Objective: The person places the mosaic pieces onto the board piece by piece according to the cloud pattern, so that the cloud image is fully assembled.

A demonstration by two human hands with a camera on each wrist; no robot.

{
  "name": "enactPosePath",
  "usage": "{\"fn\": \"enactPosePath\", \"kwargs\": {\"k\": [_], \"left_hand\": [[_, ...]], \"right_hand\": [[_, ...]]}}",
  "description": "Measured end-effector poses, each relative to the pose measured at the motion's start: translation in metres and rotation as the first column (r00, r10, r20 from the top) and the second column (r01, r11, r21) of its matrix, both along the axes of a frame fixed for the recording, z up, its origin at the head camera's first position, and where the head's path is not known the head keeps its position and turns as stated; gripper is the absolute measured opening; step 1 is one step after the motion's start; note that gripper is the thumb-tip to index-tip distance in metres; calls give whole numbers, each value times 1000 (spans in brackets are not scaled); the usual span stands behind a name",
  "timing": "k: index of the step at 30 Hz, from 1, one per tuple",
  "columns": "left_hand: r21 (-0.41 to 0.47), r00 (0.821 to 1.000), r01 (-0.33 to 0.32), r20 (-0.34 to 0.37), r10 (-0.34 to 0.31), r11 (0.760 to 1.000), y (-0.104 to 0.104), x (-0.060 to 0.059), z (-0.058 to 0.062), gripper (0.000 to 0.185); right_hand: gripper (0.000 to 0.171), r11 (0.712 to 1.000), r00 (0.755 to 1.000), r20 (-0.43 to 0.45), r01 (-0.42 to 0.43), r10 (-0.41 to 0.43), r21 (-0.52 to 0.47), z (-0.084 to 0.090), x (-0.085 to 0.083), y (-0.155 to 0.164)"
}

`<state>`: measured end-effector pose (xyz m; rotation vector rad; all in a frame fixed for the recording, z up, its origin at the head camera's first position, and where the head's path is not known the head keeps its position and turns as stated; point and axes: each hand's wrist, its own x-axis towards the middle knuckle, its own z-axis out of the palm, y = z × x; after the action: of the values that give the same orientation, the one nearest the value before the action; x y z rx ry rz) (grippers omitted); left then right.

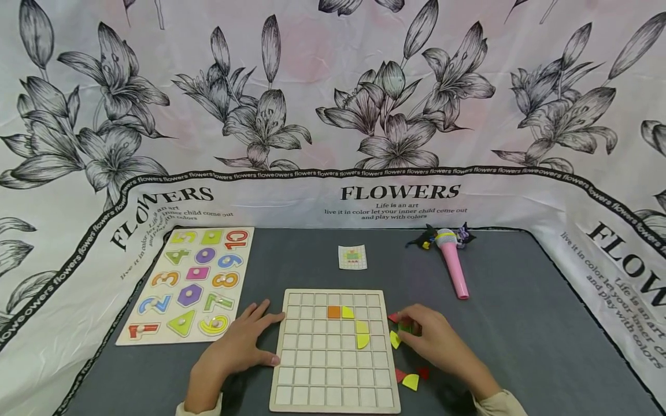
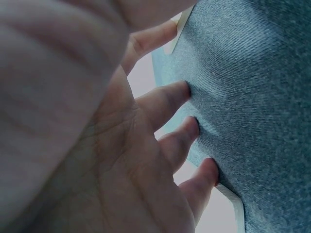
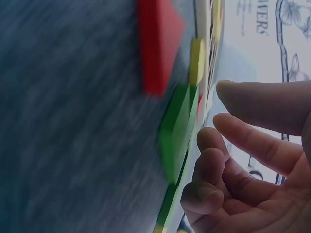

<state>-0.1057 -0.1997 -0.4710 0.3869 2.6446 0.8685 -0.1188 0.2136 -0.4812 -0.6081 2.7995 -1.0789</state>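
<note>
A pale wooden grid board (image 1: 309, 378) lies before me, with an orange square (image 1: 333, 312) and several yellow pieces (image 1: 362, 334) in its upper cells. My left hand (image 1: 234, 349) spreads its fingers beside the board; thumb and index fingertip are at its left edge. Right of the board, my right hand (image 1: 432, 338) hovers over loose pieces. Its thumb and index finger stand apart with nothing between them in the right wrist view, close by a green piece (image 3: 175, 128). A red piece (image 3: 158, 48) and a yellow piece (image 3: 196, 63) lie near that one.
Lower right of the board lie another yellow piece (image 1: 411, 382) and red pieces (image 1: 424, 373). A number-and-shape puzzle board (image 1: 169, 341) is at the left. Behind the grid board are a small pattern card (image 1: 352, 266) and a pink toy microphone (image 1: 454, 268).
</note>
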Motion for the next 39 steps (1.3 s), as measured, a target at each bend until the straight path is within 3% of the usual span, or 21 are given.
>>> {"fn": "enactPosePath", "kwargs": {"k": [11,18,26,35,39], "left_hand": [[-8,1000,-10,-3,10,1000,-2,2,2,88],[2,1000,1,-8,-1,1000,-2,1,2,87],[7,1000,15,-18,-15,1000,-3,0,2,87],[9,1000,14,-6,-13,1000,-2,1,2,88],[8,1000,11,-3,-11,1000,-1,1,1,88]], "right_hand": [[24,985,995,18,94,-98,143,1,4,25],[30,969,984,-101,164,-148,185,0,5,41],[27,965,968,-205,184,-145,186,-7,0,57],[21,965,976,-117,200,-182,167,-4,-6,59],[18,969,974,-135,203,-184,144,1,-9,54]]}}
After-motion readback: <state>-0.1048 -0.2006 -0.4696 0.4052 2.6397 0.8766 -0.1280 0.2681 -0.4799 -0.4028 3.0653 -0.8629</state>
